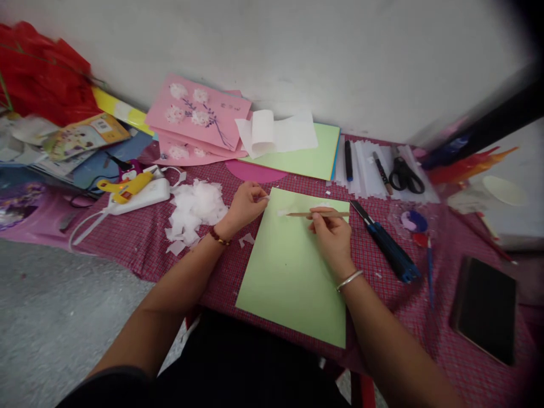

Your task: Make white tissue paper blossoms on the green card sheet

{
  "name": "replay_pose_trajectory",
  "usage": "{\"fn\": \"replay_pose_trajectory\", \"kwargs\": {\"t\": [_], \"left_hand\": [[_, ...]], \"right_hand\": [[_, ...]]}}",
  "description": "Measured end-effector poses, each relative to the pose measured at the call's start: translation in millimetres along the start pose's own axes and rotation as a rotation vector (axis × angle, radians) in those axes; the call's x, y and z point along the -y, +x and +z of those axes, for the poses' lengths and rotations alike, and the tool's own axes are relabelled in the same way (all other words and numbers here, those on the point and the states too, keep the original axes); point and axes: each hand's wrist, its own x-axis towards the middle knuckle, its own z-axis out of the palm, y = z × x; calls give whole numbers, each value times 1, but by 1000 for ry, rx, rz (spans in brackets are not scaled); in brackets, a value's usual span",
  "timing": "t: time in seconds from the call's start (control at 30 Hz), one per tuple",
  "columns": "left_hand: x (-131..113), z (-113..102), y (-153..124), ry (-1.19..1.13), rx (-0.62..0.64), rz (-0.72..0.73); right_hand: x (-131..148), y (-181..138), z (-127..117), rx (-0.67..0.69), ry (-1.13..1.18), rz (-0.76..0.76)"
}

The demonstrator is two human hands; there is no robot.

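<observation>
Fingers of the right hand (334,238) grasp a slender wooden stick (300,215), its tip beside a white tuft (281,213) on a pale green sheet (293,272) lying on the worktop (140,249). At the sheet's upper left edge, the left hand (245,205) pinches a small white scrap (266,198). Left of the sheet: heaped white paper pieces (198,204); right: a blue-and-black utility knife (389,246); beyond: pink flower cards (221,116).

Wall (361,68), beyond the fingers (319,222): pale, plain, softly lit. Bench (147,238), beneath the fingers: covered with red checked cloth (219,283). Floor (63,317), left of the fingers and lower: grey, mottled, pale specks visible.
</observation>
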Motion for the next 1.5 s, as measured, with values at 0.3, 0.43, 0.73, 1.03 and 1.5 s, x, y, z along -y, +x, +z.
{"fn": "replay_pose_trajectory", "kwargs": {"t": [0.3,0.43,0.73,1.03,1.5], "left_hand": [[-2,-6,-14,47,220,-41],[0,-5,-16,95,265,-55],[-4,-10,-15,82,278,-92],[-8,10,-17,114,1,89],[-8,22,-28,-29,159,4]], "right_hand": [[8,-2,0,-7,22,-24],[7,-4,2,69,-3,-72],[6,-3,6,168,-247,-355],[7,-4,4,113,-269,-309],[5,-1,1,102,-214,-203]]}}
